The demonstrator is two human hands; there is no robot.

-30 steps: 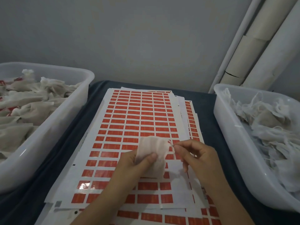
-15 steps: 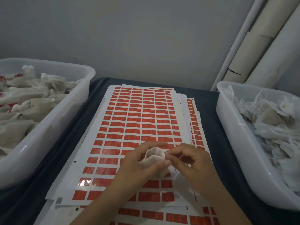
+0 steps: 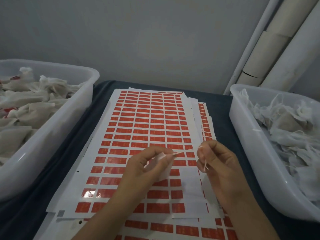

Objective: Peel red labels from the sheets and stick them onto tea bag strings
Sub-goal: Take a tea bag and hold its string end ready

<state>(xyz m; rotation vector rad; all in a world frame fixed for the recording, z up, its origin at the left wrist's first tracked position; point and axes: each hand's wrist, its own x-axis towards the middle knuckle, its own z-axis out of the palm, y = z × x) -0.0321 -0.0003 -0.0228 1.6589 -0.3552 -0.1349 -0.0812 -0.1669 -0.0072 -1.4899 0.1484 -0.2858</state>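
1. Grey wall at far side; pale pipes (image 3: 277, 54) lean in the far right corner. Dark cloth-covered table (image 3: 69, 144).
2. Stacked label sheets (image 3: 147, 127) in the centre, red labels in rows; a few slots on the near right of the top sheet look bare, already peeled.
3. Left bin (image 3: 57, 135) holds tea bags, some with red showing; right bin (image 3: 256, 153) holds white bags with loose strings, probably unlabelled.
4. Left hand (image 3: 147, 165) holds a tea bag (image 3: 162, 168), fingers curled round it, above the near centre of the sheets.
5. String (image 3: 183, 152) runs taut, roughly left-right, from the bag to the right hand (image 3: 216, 163), which pinches its end.
6. Key relation: the string lies across the sheets just over the label rows. The right hand is nearer the bare area and likely peels next.
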